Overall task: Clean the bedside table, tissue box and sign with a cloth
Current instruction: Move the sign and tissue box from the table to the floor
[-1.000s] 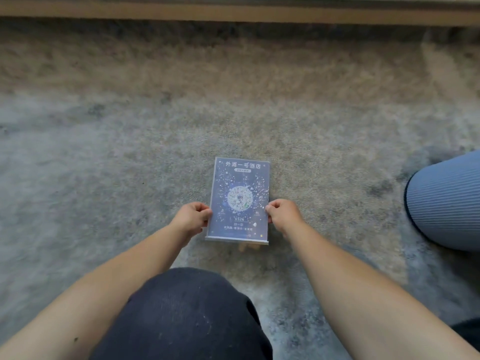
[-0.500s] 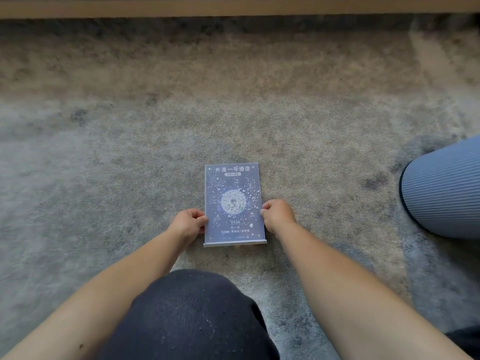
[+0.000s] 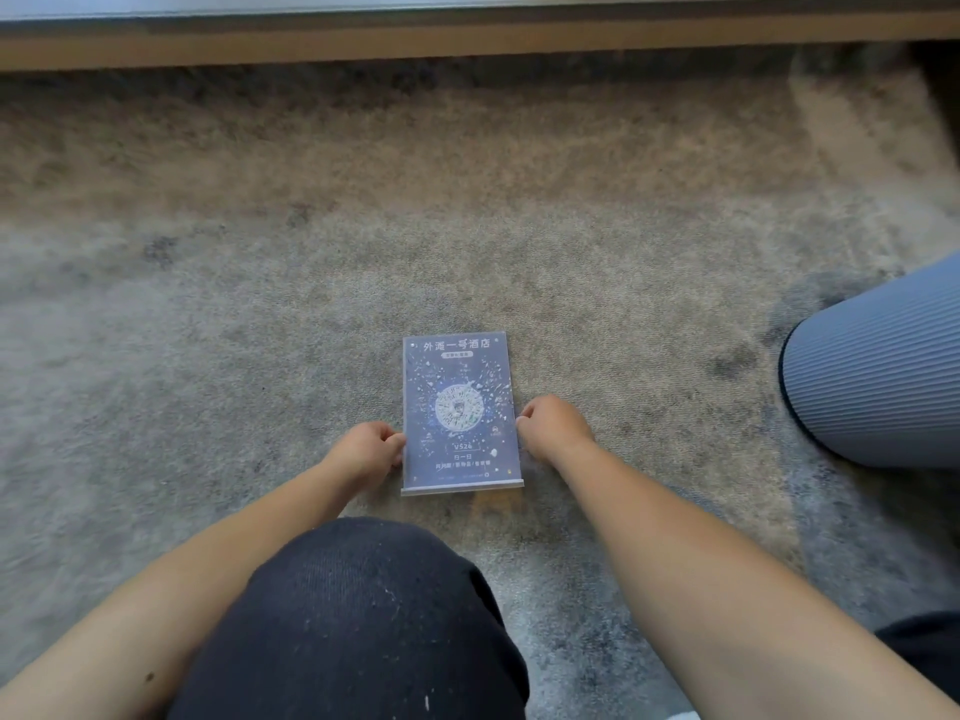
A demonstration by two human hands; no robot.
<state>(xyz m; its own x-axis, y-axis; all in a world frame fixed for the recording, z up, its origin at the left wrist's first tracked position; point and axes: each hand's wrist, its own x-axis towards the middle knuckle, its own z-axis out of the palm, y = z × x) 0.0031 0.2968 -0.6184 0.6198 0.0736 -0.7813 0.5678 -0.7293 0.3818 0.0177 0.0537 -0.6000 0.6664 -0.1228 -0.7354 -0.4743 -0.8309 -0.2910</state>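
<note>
Now: sign (image 3: pixel 460 414) set upright on carpet (image 3: pixel 260 330), shifted left since earlier; left hand (image 3: pixel 366 449) and right hand (image 3: pixel 553 426) pinch its side edges; no cloth visible, wiping pending.

I am seeing the blue ribbed cushion (image 3: pixel 883 376) running off the right edge, so its full shape is escaping me. The small print low on the sign (image 3: pixel 460 415) is blurring beyond reading. The fingers of the left hand (image 3: pixel 363 452) and right hand (image 3: pixel 553 426) are curling under, hiding their tips. My dark knee (image 3: pixel 353 621) is covering the carpet (image 3: pixel 208 304) below.
</note>
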